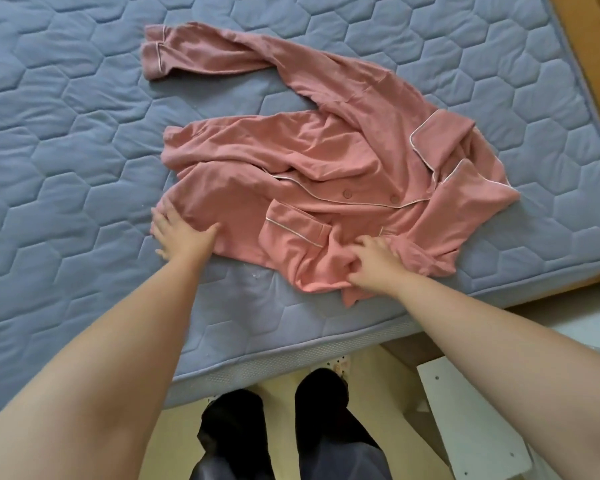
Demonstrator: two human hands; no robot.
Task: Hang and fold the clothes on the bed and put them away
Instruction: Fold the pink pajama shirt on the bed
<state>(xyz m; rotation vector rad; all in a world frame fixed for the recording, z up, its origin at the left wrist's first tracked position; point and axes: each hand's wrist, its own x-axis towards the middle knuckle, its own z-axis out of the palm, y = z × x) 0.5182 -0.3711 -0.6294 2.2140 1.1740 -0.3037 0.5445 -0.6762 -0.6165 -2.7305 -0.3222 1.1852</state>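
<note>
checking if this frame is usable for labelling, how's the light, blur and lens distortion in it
Head view: soft, even light, with no glare on the mattress; head view: the wide lens bows its near edge; head view: the pink pyjama top is sharp enough to show piping and buttons, while the left hand and right hand are slightly soft.

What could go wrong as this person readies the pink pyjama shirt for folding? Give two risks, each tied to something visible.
1. The right hand pinches bunched fabric of the pink pyjama shirt near the mattress edge; a pull toward the person might drag it off the bed.
2. The far sleeve lies twisted and the front is creased while the left hand presses only one corner flat; folding now would likely trap wrinkles.
</note>
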